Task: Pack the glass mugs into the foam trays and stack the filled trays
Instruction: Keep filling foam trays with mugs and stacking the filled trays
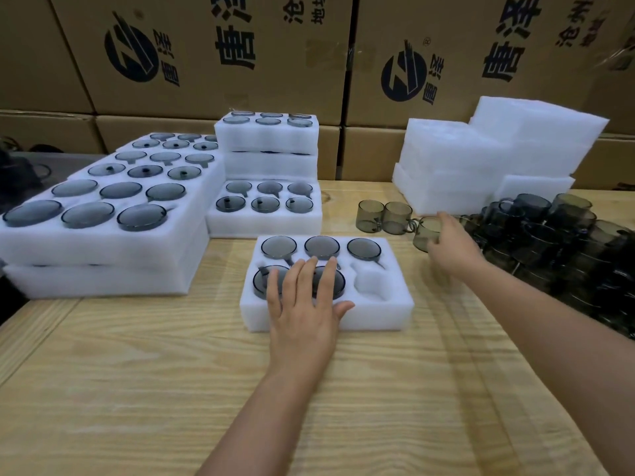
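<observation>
A wall of brown printed cardboard cartons (240, 63) stood far beyond both hands, and the pale grained wooden table (137, 389) lay beneath them. Well to the left of the left hand (302, 304) sat wide stacks of white foam trays filled with grey glassware (103, 242), and a smaller filled stack (268, 201) rose straight beyond its fingertips. Beyond the right hand (450, 245) rose a pile of empty white foam slabs (481, 159), and just to its right spread a dark heap of smoky glass mugs (549, 235). The left hand lay flat, fingers straight and spread, on a six-pocket white foam tray (378, 314). It covered the two front mugs, and three more seated mugs (364, 249) showed past its fingertips. The one empty pocket (371, 283) sat just right of its thumb. The right hand, blurred, seemed to curl its fingers round a single smoky glass mug (424, 235) standing on the table. Two loose upright mugs (383, 216) stood just to that hand's left, touching each other.
</observation>
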`<control>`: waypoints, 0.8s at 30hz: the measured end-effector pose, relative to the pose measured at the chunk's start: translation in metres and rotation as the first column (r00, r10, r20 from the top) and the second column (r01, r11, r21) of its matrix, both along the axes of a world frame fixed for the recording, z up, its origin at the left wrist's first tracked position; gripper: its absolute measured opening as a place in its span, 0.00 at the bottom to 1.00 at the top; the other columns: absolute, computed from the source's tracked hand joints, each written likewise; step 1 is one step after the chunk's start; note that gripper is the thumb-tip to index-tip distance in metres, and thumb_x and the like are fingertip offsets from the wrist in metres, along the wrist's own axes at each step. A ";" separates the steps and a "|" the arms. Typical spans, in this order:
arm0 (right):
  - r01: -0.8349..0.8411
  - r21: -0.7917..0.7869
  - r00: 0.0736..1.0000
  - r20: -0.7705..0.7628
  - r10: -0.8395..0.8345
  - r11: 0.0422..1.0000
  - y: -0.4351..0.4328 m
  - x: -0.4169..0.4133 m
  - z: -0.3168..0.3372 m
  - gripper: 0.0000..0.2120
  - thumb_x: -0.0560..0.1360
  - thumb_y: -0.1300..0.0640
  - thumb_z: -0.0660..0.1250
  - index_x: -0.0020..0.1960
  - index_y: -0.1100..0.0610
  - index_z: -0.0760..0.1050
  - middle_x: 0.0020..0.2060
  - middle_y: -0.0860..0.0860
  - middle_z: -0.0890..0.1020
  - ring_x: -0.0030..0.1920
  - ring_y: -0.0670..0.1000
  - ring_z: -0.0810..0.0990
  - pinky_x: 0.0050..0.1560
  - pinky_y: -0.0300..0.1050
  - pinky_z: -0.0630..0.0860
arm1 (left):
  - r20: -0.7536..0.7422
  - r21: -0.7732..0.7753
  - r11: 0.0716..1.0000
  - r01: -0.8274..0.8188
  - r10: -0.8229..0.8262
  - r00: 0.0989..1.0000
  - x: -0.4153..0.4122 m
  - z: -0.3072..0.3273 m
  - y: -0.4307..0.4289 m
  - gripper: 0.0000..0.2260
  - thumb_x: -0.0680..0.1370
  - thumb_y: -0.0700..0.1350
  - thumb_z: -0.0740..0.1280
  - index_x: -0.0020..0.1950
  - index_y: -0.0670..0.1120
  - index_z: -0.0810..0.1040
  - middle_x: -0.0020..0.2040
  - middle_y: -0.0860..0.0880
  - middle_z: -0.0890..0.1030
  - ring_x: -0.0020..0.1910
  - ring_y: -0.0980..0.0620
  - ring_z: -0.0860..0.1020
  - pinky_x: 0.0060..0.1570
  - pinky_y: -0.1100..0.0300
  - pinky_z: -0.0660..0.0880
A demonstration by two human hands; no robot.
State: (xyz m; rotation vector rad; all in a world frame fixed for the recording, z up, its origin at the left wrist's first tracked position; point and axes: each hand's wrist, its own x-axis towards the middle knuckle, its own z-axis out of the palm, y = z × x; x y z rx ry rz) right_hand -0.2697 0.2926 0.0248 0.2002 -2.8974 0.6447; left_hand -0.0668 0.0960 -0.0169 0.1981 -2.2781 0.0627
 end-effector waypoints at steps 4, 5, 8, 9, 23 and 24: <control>-0.017 0.126 1.000 0.025 0.014 0.992 -0.004 -0.006 -0.004 0.19 0.75 0.61 0.59 0.65 0.60 0.68 0.64 0.60 0.72 0.63 0.61 0.72 0.59 0.53 0.71 | 0.007 0.026 1.000 0.004 -0.004 1.000 -0.001 -0.002 -0.001 0.23 0.77 0.55 0.57 0.63 0.44 0.78 0.58 0.42 0.80 0.60 0.43 0.78 0.65 0.43 0.60; -0.010 0.149 1.000 0.014 0.008 0.989 -0.005 -0.005 -0.005 0.17 0.75 0.61 0.59 0.64 0.60 0.69 0.63 0.60 0.73 0.62 0.61 0.72 0.57 0.52 0.72 | 0.014 0.034 0.999 0.001 -0.001 1.000 -0.002 -0.002 -0.001 0.23 0.77 0.55 0.57 0.63 0.44 0.78 0.58 0.43 0.80 0.61 0.43 0.78 0.65 0.43 0.60; 0.025 0.195 0.999 -0.049 -0.016 0.981 -0.011 0.002 -0.007 0.11 0.76 0.59 0.58 0.57 0.59 0.71 0.58 0.58 0.76 0.57 0.60 0.75 0.49 0.50 0.72 | 0.024 0.053 0.999 0.005 -0.006 1.000 -0.002 -0.003 -0.001 0.23 0.77 0.55 0.56 0.63 0.43 0.78 0.58 0.43 0.80 0.61 0.43 0.78 0.64 0.44 0.61; 0.029 0.203 0.997 -0.073 -0.015 0.979 -0.014 0.006 -0.007 0.10 0.76 0.58 0.58 0.55 0.58 0.71 0.56 0.58 0.77 0.55 0.60 0.76 0.46 0.49 0.71 | 0.024 0.056 0.998 0.008 -0.010 1.000 -0.002 -0.004 -0.001 0.23 0.77 0.55 0.56 0.62 0.43 0.79 0.58 0.43 0.80 0.61 0.43 0.78 0.64 0.44 0.61; 0.122 0.057 0.940 -0.328 -0.096 0.991 -0.011 0.144 -0.029 0.12 0.75 0.52 0.65 0.43 0.61 0.77 0.43 0.56 0.80 0.46 0.60 0.76 0.41 0.48 0.68 | 0.004 0.080 0.992 0.095 -0.095 0.995 0.001 -0.003 0.000 0.20 0.77 0.52 0.56 0.60 0.44 0.80 0.57 0.45 0.81 0.60 0.44 0.78 0.64 0.44 0.59; 0.122 0.059 0.940 -0.327 -0.096 0.991 -0.011 0.149 -0.029 0.12 0.75 0.51 0.65 0.42 0.61 0.77 0.43 0.56 0.80 0.46 0.60 0.76 0.41 0.48 0.68 | 0.007 0.077 0.992 0.105 -0.106 0.994 0.002 -0.002 0.000 0.20 0.78 0.52 0.56 0.60 0.44 0.80 0.57 0.45 0.81 0.60 0.44 0.78 0.64 0.44 0.59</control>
